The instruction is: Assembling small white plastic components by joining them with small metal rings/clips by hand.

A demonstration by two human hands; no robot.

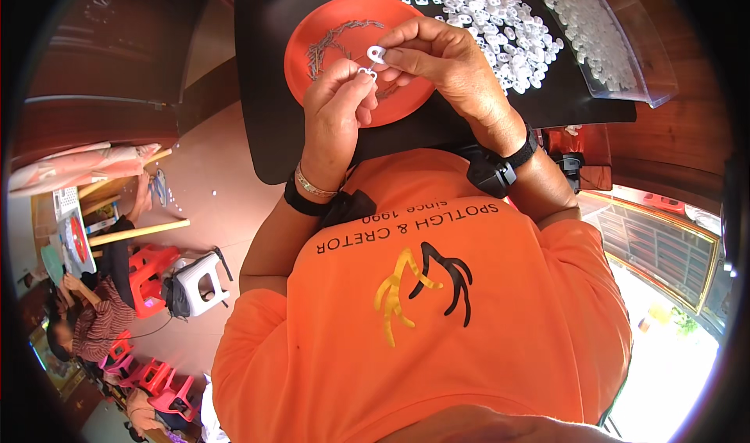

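Observation:
My left hand (337,107) pinches a small white plastic ring (366,73) between thumb and fingertips. My right hand (441,52) pinches a second small white plastic ring (376,53) just above it, the two pieces almost touching. Both hands hover over an orange plate (312,37) that holds thin metal wire pieces (328,41). A heap of small white plastic pieces (500,21) lies on the black table (262,91) just right of the plate.
A clear plastic tray (617,44) with more white pieces sits at the table's right end. Down on the floor at left are red plastic stools (148,275), a white stool (199,283) and another person (98,318) seated at a low table.

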